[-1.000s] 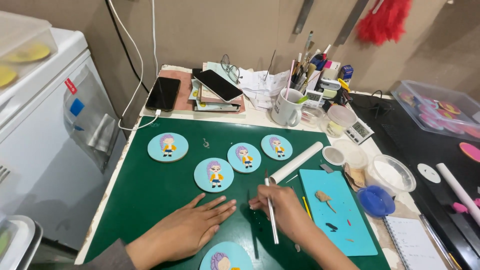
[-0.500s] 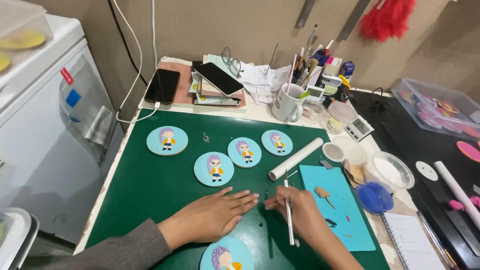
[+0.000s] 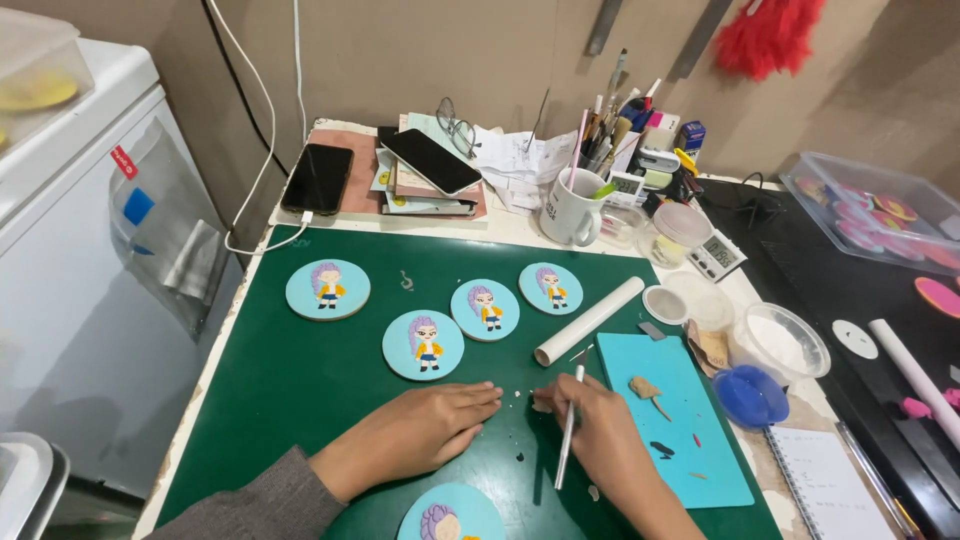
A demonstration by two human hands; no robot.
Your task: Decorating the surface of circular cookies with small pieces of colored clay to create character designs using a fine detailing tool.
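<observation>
Head view shows the right hand (image 3: pixel 600 440) gripping a thin white stick (image 3: pixel 567 430) over the green mat (image 3: pixel 290 380); its long axis runs near upright in frame, top tilted slightly right. Left hand (image 3: pixel 420 430) lies flat, fingers extended.

The left hand (image 3: pixel 425 435) lies flat, palm down, fingers pointing toward three o'clock — the right hand (image 3: pixel 590 425) curls in a pinch, fingertips toward nine.
</observation>
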